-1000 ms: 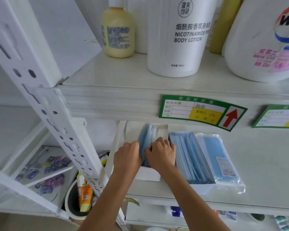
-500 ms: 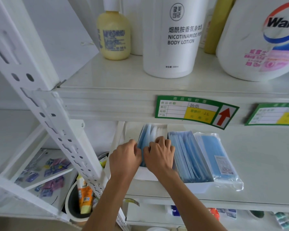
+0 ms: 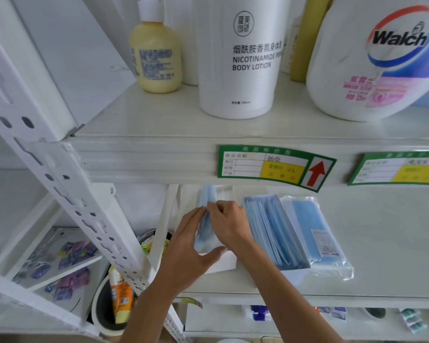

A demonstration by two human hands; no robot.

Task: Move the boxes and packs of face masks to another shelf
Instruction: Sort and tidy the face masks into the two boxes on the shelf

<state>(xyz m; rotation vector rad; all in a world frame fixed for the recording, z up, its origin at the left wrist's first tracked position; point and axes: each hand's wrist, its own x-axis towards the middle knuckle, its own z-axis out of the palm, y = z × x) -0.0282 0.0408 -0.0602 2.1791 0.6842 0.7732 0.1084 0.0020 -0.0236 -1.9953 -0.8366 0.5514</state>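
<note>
Head view: left hand (image 3: 187, 246) and right hand (image 3: 229, 225) both grip a blue mask stack (image 3: 206, 233) standing in the open white box (image 3: 221, 264) at the lower shelf's (image 3: 382, 243) left end. Likely light, soft, floppy, loose; best squeezed from both flat sides.

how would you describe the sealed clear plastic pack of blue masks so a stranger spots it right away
Find the white metal shelf under the green price tags. Three lots of blue masks lie there; the sealed clear plastic pack of blue masks is rightmost. It alone lies flat, wrapped, with a small printed label, untouched by either hand.
</note>
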